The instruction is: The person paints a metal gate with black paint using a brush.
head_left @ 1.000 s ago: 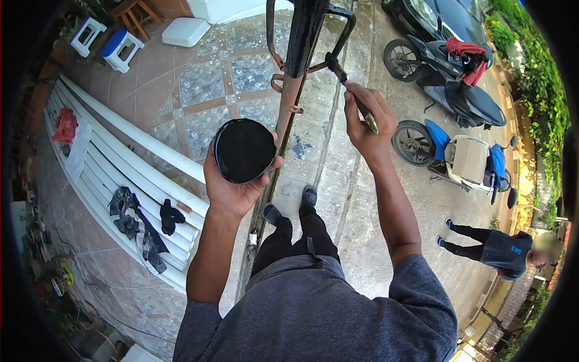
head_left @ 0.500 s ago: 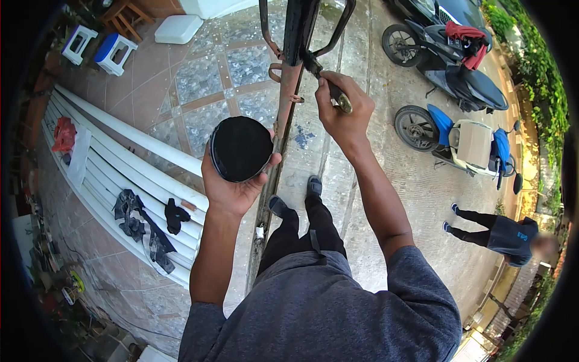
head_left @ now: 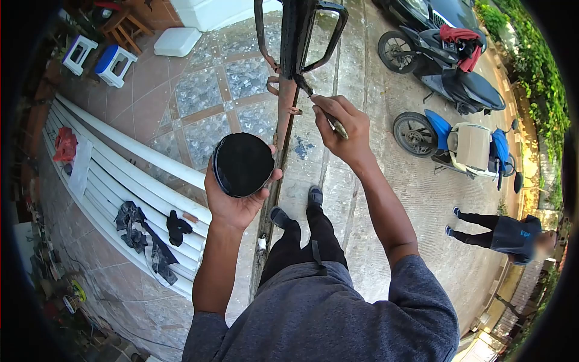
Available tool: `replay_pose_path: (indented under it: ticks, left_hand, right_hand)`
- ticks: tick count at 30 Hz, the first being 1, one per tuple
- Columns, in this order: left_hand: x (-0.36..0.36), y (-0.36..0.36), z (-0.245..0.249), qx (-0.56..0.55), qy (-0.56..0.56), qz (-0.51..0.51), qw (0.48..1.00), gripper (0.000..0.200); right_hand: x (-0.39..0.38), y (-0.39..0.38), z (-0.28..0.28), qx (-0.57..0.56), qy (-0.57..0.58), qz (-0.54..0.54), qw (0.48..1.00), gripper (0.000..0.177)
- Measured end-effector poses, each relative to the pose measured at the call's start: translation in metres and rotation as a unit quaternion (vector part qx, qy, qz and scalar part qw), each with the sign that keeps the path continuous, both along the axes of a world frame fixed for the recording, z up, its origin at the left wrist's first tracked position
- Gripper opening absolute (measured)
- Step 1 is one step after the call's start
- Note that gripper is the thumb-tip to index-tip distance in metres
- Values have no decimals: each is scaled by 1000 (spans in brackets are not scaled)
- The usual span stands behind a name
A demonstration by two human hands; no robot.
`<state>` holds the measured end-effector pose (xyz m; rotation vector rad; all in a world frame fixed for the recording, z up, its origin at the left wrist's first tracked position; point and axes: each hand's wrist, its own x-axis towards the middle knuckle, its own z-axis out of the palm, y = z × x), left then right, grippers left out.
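My left hand [head_left: 234, 208] is wrapped around a round can of black paint [head_left: 243, 164], its dark surface facing up at me. In my right hand [head_left: 345, 130] is a paintbrush [head_left: 330, 116], gripped by the handle. Its black bristles touch the side of a metal post [head_left: 287, 99], near where black paint meets the reddish-brown part. Above that line the post and its curved side bars [head_left: 333, 37] are black. Small reddish rings [head_left: 294, 111] stick out from the unpainted section.
White pipes [head_left: 139, 175] lie at the left with cloths [head_left: 142, 238] and a red bag [head_left: 65, 145] on them. Stools [head_left: 114, 63] stand at the far left. Motorbikes [head_left: 464, 145] are parked at the right, and another person [head_left: 512, 234] stands below them.
My right hand has shifted slightly, and the brush bristles now lie lower and further left on the post. The can in my left hand appears a little lower in view.
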<state>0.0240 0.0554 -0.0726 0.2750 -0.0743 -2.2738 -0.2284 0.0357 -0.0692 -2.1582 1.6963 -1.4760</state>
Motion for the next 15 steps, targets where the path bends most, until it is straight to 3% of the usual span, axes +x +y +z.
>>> replay_pose_path:
  ticks: [6,9,14,15]
  left_hand:
    - [-4,2,-1,12,9,-6,1000,67]
    - [-8,3,0,25,24,-3,999,69]
    - [-13,3,6,38,46,-1,998,73]
    - [-14,4,7,42,40,0,998,72]
  right_hand:
    - [-29,-5,33,-80,45,-38,995,27]
    - [-17,2,30,-51,94,-23,994,30]
    - [-13,-15,40,-42,145,-68,986,23]
    - [-15,-16,50,-82,129,-72,986,24]
